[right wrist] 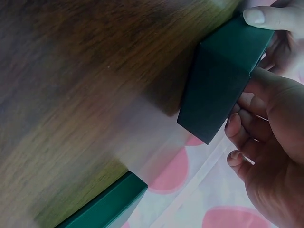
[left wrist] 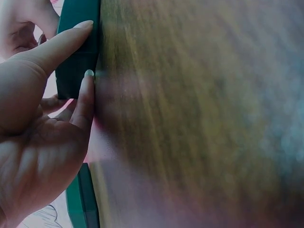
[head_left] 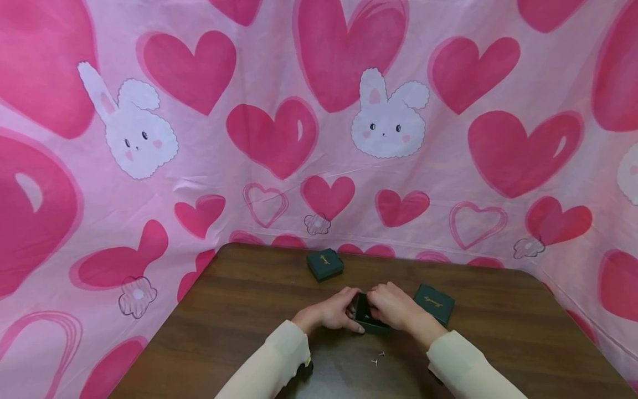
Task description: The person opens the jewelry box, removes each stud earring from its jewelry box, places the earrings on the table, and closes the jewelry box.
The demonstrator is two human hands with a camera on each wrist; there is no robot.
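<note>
A small dark green jewelry box [head_left: 377,328] stands uncovered on the table, its black inside facing up. My left hand [head_left: 335,312] grips it from the left; in the left wrist view the thumb lies along one green wall [left wrist: 76,71] and a fingertip touches near the corner. A tiny shiny piece [head_left: 367,316] shows on the black lining. From the right, my right hand [head_left: 396,306] reaches in over the opening with bent fingers. Its fingertips are hidden inside the box, so I cannot tell whether they pinch anything.
Two small metallic pin-like pieces [head_left: 377,358] lie on the brown wooden table [head_left: 239,332] in front of the box. A green box with gold lettering [head_left: 325,265] sits behind to the left, and a similar gold-lettered green piece [head_left: 435,303] lies behind my right hand.
</note>
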